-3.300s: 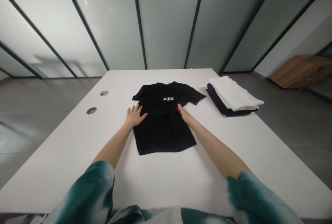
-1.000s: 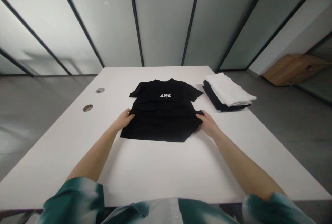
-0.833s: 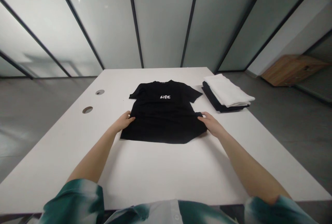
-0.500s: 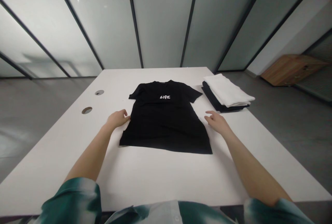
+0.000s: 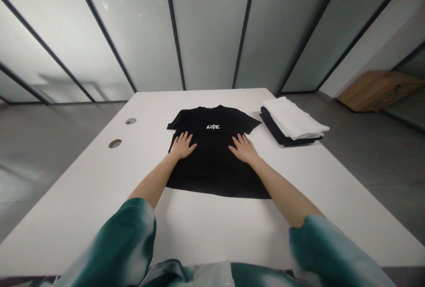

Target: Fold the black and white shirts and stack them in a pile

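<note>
A black short-sleeved T-shirt with a white "LIFE" print lies flat and face up on the white table, its collar pointing away from me. My left hand rests palm down on the shirt's body below the print, fingers spread and holding nothing. My right hand lies the same way on the shirt's right half, also empty. The shirt's lower part stretches out below both hands, and its hem lies closer to me.
To the right of the shirt, a folded white garment lies on a folded dark garment. Two round holes pierce the table's left side. Grey floor surrounds the table, with frosted glass panels beyond and a wooden cabinet at far right.
Both hands have moved from beside the shirt onto its body, now lying flat and closer together. The shirt's left hem corner has shifted inward.
</note>
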The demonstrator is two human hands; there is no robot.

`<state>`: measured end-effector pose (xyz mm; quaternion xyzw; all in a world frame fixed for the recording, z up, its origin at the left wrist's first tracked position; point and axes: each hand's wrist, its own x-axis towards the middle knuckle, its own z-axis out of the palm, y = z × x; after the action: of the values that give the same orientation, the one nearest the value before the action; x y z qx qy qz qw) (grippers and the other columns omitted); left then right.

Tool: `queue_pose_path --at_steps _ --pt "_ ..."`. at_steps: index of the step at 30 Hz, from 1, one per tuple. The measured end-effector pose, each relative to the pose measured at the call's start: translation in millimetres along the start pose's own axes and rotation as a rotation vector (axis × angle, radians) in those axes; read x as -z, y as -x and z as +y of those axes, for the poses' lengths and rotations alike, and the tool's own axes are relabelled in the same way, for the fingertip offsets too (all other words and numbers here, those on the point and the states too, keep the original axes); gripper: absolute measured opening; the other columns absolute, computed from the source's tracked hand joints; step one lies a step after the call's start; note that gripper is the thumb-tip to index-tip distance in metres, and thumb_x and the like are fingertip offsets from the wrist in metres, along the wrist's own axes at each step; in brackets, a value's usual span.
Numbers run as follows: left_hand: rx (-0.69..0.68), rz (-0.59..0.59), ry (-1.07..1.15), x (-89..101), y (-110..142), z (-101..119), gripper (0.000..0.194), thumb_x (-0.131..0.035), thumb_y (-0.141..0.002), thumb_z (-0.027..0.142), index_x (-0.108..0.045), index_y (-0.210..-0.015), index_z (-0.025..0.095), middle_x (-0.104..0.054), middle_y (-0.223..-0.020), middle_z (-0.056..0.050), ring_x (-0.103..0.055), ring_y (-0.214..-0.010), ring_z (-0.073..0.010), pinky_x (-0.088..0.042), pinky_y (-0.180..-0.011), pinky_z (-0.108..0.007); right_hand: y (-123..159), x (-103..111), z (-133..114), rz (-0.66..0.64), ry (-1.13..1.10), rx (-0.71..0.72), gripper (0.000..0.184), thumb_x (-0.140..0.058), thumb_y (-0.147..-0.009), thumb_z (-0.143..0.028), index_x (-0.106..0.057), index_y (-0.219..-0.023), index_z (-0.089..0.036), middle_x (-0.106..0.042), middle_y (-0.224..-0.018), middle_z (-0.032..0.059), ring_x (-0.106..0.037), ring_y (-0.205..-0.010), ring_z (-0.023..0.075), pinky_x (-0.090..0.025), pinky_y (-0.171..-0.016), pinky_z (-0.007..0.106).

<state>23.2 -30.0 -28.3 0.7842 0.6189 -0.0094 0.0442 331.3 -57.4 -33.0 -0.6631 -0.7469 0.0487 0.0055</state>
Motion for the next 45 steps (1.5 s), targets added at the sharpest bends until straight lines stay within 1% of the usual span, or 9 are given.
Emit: queue_pose_path --at_steps 11,17,21,24,29,32,35,40,45 --pt "0.035 -0.023 -0.026 -6.5 39.5 10.0 0.073 -0.025 -0.098 0.061 -0.027 -0.158 0.018 -0.013 -0.166 -0.015 -0.012 -0.152 -0.0345 -0.019 -0.119 -0.055 26.0 -4.7 8.2 -0.059 0.019 0.013 0.077 -0.021 -0.098 -0.062 -0.023 -0.159 -0.015 -0.014 -0.165 0.0138 -0.01 -0.152 0.0291 -0.013 -0.121 0.047" --pt "-0.007 -0.058 0.048 2.2 54.3 14.6 0.076 -0.038 -0.091 0.067 -0.043 -0.15 0.019 -0.032 -0.16 -0.017 -0.029 -0.146 -0.0389 -0.03 -0.114 -0.054 35.6 -12.2 21.1 -0.004 -0.006 0.052 0.075 -0.029 -0.097 -0.063 -0.033 -0.155 -0.016 -0.025 -0.162 0.0154 -0.02 -0.15 0.0311 -0.018 -0.119 0.052" --pt "0.053 0.086 0.219 22.1 30.2 -16.1 0.056 -0.042 -0.093 0.057 -0.057 -0.134 0.023 -0.062 -0.132 -0.013 -0.059 -0.12 -0.0301 -0.045 -0.101 -0.042 33.7 -7.3 35.3 0.113 -0.045 0.12 0.063 -0.038 -0.096 -0.058 -0.054 -0.141 -0.016 -0.049 -0.148 0.0165 -0.043 -0.137 0.0327 -0.028 -0.114 0.052" --pt "0.301 0.338 0.259 31.6 -3.0 -51.5 0.052 -0.044 -0.092 0.048 -0.056 -0.132 0.017 -0.06 -0.129 -0.017 -0.055 -0.123 -0.032 -0.043 -0.103 -0.043 27.0 -1.7 49.2 0.323 -0.15 0.106 0.049 -0.038 -0.097 -0.046 -0.064 -0.125 -0.016 -0.066 -0.125 0.0161 -0.058 -0.118 0.0315 -0.039 -0.104 0.048" --pt "0.551 0.24 0.346 28.4 -56.6 -90.4 0.06 -0.063 -0.075 0.061 -0.066 -0.114 0.015 -0.058 -0.131 -0.024 -0.049 -0.127 -0.0437 -0.041 -0.102 -0.054 18.5 -7.1 67.8 0.469 -0.314 0.056 0.036 -0.041 -0.094 -0.037 -0.07 -0.104 -0.018 -0.071 -0.105 0.0139 -0.063 -0.101 0.0292 -0.046 -0.093 0.043" --pt "0.572 0.247 0.547 26.9 -80.8 -98.6 0.029 -0.069 -0.068 0.043 -0.068 -0.085 0.019 -0.069 -0.105 -0.018 -0.058 -0.115 -0.0391 -0.046 -0.094 -0.047 17.1 -13.4 71.9 0.472 -0.361 0.062 0.035 -0.042 -0.093 -0.038 -0.07 -0.099 -0.018 -0.071 -0.099 0.0129 -0.063 -0.098 0.028 -0.047 -0.091 0.042" --pt "0.619 0.287 0.83 30.6 -97.6 -105.1 0.012 -0.066 -0.066 0.029 -0.061 -0.071 0.019 -0.064 -0.071 -0.008 -0.065 -0.088 -0.03 -0.051 -0.075 -0.038 17.2 -15.1 72.2 0.468 -0.379 0.077 0.034 -0.043 -0.093 -0.039 -0.069 -0.097 -0.019 -0.071 -0.099 0.012 -0.064 -0.097 0.0271 -0.048 -0.09 0.041" --pt "0.717 0.351 0.981 39.6 -111.9 -120.7 0.012 -0.062 -0.068 0.021 -0.058 -0.079 0.016 -0.055 -0.061 -0.001 -0.06 -0.062 -0.0189 -0.047 -0.056 -0.03 18.2 -11.7 70.7 0.459 -0.396 0.074 0.032 -0.044 -0.091 -0.039 -0.069 -0.095 -0.019 -0.072 -0.098 0.0117 -0.064 -0.096 0.0274 -0.048 -0.09 0.041" --pt "0.803 0.466 1.021 40.8 -111.7 -134.7 0.034 -0.057 -0.076 0.022 -0.057 -0.109 0.014 -0.066 -0.09 -0.01 -0.066 -0.077 -0.0196 -0.052 -0.064 -0.032 18.7 -10.1 69.8 0.44 -0.402 0.066 0.031 -0.045 -0.09 -0.037 -0.071 -0.096 -0.02 -0.072 -0.098 0.0114 -0.064 -0.095 0.0282 -0.048 -0.09 0.043"
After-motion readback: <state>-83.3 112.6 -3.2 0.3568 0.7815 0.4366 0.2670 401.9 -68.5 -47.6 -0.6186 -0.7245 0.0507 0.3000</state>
